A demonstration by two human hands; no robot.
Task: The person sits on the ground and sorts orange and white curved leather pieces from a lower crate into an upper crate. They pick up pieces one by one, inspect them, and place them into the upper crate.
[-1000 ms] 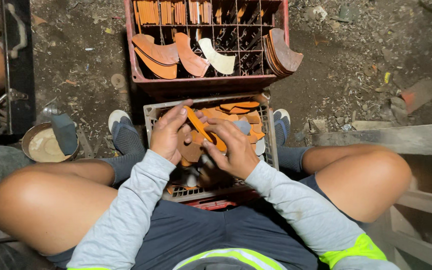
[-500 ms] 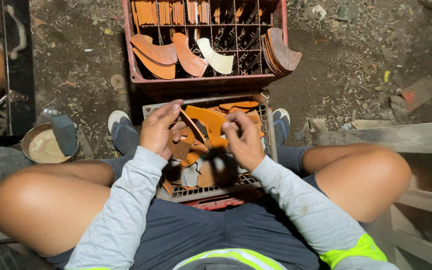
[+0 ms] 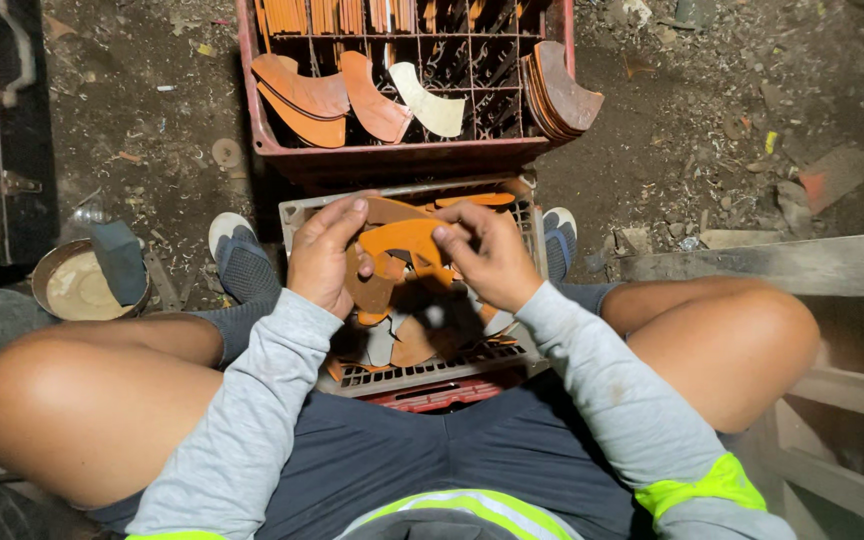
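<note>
Two hands, one curved orange piece [image 3: 400,250] held between them. Left hand [image 3: 324,258]: fingers curled, pinching the piece's left edge. Right hand [image 3: 487,255]: fingers bent, gripping its upper right edge. Piece held flat, facing up, over the grey crate [image 3: 402,375] of similar cut-outs between the knees. Red crate [image 3: 407,155] just beyond, stocked with more curved pieces. Round tin [image 3: 77,285] well to the left, on dirt.

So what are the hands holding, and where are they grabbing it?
Both hands hold one curved orange flat piece: the left hand grips its left edge, the right hand its upper right end.
</note>
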